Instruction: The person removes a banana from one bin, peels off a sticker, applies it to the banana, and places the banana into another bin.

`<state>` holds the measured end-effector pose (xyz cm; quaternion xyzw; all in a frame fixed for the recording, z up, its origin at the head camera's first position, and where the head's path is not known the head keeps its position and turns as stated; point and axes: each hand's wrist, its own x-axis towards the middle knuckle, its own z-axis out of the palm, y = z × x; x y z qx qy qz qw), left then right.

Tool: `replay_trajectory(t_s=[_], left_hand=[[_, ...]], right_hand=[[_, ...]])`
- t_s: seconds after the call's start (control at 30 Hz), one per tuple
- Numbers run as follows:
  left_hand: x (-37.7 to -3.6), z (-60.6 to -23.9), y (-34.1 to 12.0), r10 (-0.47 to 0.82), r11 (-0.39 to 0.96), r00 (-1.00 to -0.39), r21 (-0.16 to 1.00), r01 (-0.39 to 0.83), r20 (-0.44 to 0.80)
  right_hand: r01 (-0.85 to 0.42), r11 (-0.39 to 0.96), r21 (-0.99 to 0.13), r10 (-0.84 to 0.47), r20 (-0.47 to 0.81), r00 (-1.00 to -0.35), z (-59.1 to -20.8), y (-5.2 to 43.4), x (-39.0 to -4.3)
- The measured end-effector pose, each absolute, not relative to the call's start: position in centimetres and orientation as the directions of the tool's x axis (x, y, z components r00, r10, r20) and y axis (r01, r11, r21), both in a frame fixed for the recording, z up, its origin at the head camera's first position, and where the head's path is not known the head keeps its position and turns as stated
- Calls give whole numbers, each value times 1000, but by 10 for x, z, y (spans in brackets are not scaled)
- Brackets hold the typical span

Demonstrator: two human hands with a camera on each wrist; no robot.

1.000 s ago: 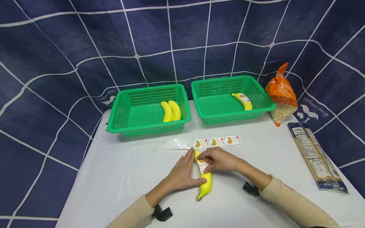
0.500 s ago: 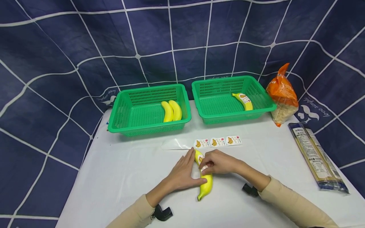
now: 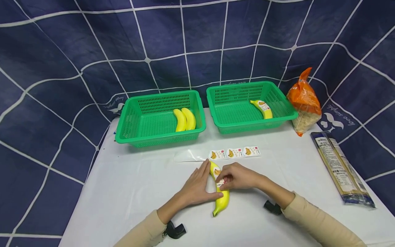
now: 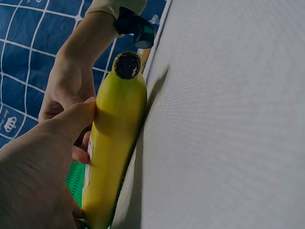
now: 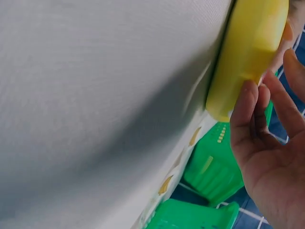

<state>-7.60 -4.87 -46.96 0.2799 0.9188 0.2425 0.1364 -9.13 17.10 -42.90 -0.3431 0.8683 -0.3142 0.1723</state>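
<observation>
A yellow banana [image 3: 222, 199] lies lengthwise on the white table. A white sticker [image 3: 220, 184] with a banana picture is on its upper face, partly covered by fingers. My left hand [image 3: 197, 188] rests along the banana's left side, fingers extended to its far end and thumb touching nearer its tip. The left wrist view shows that thumb against the banana [image 4: 116, 119]. From the right, my right hand [image 3: 239, 176] touches the sticker with thumb and index finger apart. In the right wrist view, other fingertips of the right hand [image 5: 271, 143] touch the banana's side.
Beyond the banana lies a sticker strip [image 3: 234, 153] with several labels. Behind it stand a left green basket [image 3: 154, 139] holding two bananas and a right green basket [image 3: 234, 129] holding one labelled banana. An orange bag [image 3: 305, 103] and a long packet [image 3: 342, 171] lie at right.
My right hand has shifted slightly down along the banana, uncovering the sticker's upper part, which now lies against the peel. The left hand and the banana have stayed in place.
</observation>
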Motion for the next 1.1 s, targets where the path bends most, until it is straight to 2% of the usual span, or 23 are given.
replay_trajectory(t_s=[0.27, 0.6, 0.73, 0.9, 1.1], left_hand=[[-76, -470, -49, 581, 721, -806, 531, 445, -114], [-77, -469, -49, 578, 725, -806, 531, 438, -125], [-77, -468, -49, 583, 722, -803, 532, 443, -122], [-78, -469, -49, 583, 720, -803, 534, 443, -119], [-78, -469, -51, 584, 715, -801, 548, 434, -127]], right_hand=[[-303, 537, -788, -657, -165, -736, -433, 179, -95], [-329, 553, -765, -649, -149, -746, -433, 179, -98], [-323, 557, -765, -622, -128, -772, -433, 179, -101], [-250, 571, -782, -565, -153, -811, -433, 178, -105], [-171, 582, -795, -531, -212, -821, -435, 177, -110]])
